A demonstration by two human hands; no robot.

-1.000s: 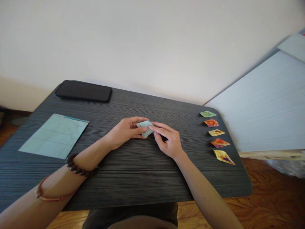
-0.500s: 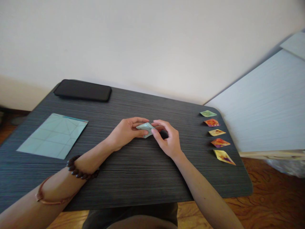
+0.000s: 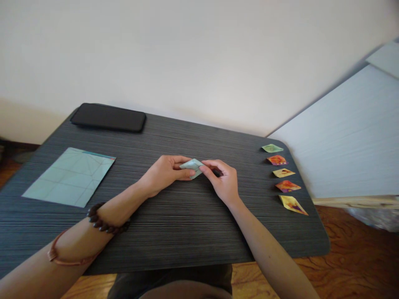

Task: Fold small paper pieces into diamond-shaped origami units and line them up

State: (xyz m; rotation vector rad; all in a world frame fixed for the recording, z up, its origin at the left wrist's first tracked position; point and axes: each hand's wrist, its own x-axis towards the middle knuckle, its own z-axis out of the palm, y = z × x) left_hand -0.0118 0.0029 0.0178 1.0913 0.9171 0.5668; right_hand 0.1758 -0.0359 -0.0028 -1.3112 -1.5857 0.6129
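A small folded piece of pale blue-green paper [image 3: 193, 164] is held over the middle of the dark table. My left hand [image 3: 165, 173] pinches its left side, thumb on top and fingers behind. At its right corner, my right hand [image 3: 222, 178] grips the paper between thumb and index finger. Parts of the paper are covered by both thumbs. On the left lies a larger pale blue-green sheet [image 3: 70, 178] marked with crease lines.
The dark wood-grain table [image 3: 181, 232] stands against a pale wall. A black phone [image 3: 107, 117] lies at its back left. Along the right edge sit several folded paper pieces: green [image 3: 272, 148], red-orange [image 3: 277, 160] and yellow [image 3: 293, 204]. A white panel [image 3: 346, 137] adjoins the table's right side.
My right hand has shifted slightly right, its thumb and fingers now closer together at the paper's right corner. The folded paper lies a little more open to view. My left hand has barely moved.
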